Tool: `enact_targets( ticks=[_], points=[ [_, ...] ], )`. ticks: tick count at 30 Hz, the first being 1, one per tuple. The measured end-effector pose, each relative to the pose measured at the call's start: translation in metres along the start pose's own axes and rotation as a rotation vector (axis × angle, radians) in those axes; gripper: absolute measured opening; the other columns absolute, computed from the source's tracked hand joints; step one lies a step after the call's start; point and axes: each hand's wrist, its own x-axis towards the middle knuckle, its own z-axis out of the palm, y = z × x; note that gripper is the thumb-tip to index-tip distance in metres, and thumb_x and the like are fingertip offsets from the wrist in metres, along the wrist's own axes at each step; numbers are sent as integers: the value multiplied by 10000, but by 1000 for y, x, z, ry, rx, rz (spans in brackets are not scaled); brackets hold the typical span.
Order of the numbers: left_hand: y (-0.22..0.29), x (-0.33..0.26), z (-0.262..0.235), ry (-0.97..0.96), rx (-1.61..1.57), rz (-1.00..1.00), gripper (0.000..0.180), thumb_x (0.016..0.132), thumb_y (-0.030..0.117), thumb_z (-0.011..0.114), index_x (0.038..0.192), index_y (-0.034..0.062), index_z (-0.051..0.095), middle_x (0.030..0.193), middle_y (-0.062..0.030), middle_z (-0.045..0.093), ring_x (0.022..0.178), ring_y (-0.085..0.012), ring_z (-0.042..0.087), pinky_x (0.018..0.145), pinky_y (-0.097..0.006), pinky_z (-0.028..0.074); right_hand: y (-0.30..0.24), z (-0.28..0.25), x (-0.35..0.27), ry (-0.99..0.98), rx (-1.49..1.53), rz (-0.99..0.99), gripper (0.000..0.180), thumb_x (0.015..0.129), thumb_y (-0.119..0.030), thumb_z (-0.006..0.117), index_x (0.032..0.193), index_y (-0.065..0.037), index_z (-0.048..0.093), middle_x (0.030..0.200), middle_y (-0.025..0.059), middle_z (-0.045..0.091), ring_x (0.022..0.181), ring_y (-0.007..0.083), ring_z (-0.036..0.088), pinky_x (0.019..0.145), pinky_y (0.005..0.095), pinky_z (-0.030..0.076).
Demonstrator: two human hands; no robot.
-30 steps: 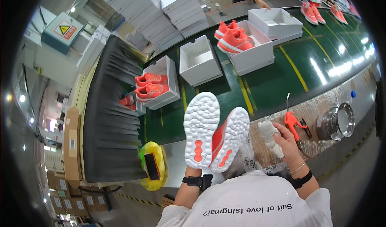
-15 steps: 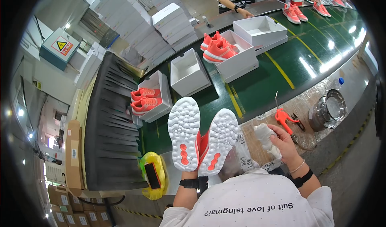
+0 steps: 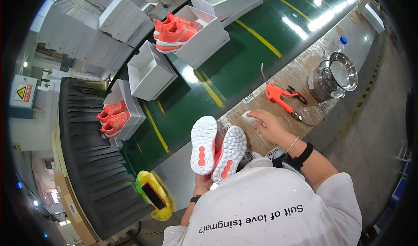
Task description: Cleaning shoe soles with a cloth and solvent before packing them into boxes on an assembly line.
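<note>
My left hand (image 3: 202, 183) grips a pair of coral sneakers by the heel end, close to my chest. White soles face up on the left sneaker (image 3: 203, 137) and the right sneaker (image 3: 232, 148), each with a coral inset. Most of the left fingers are hidden behind the shoes. A bunched white cloth (image 3: 250, 118) is pinched in my right hand (image 3: 270, 126), over the film-wrapped bench and just right of the soles. Beyond that hand lie a red air blow gun (image 3: 275, 93) and dark snips (image 3: 298, 97).
Along the green conveyor (image 3: 244, 54) stand an open box holding coral sneakers (image 3: 207, 43), an empty white box (image 3: 150, 72) and another box of sneakers (image 3: 132, 111). Metal bowls (image 3: 333, 78) sit at the right. A phone (image 3: 153, 195) on yellow plastic lies left, near a strip curtain (image 3: 93, 159).
The view has swung right, shifting the conveyor boxes left. The shoes have come lower and nearer my chest. My right hand has moved closer to them, and the cloth is bunched smaller.
</note>
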Motion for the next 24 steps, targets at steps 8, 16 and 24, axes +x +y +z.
enact_targets(
  ticks=[8, 16, 24],
  points=[
    [-6, 9, -2, 81, 17, -90, 532, 887, 250, 549, 1339, 24, 381, 1317, -129, 477, 1187, -244, 488, 982, -368, 429, 0, 47, 17, -109, -289, -148, 416, 747, 14, 540, 1140, -120, 581, 1224, 97, 532, 989, 314, 515, 882, 384, 431],
    [-11, -20, -23, 123, 12, -101, 529, 887, 251, 549, 1335, 24, 385, 1313, -128, 480, 1183, -242, 490, 979, -367, 430, 0, 38, 4, -361, -613, -263, 371, 723, -45, 551, 1082, -128, 588, 1157, 40, 527, 937, 284, 503, 798, 379, 425],
    [-3, 3, -14, 129, 3, -95, 525, 887, 252, 550, 1332, 23, 388, 1309, -128, 483, 1179, -240, 492, 976, -365, 431, 3, 45, 4, -287, -529, -292, 364, 733, -101, 575, 1096, -138, 579, 1121, 55, 517, 971, 276, 494, 807, 376, 412]
  ],
)
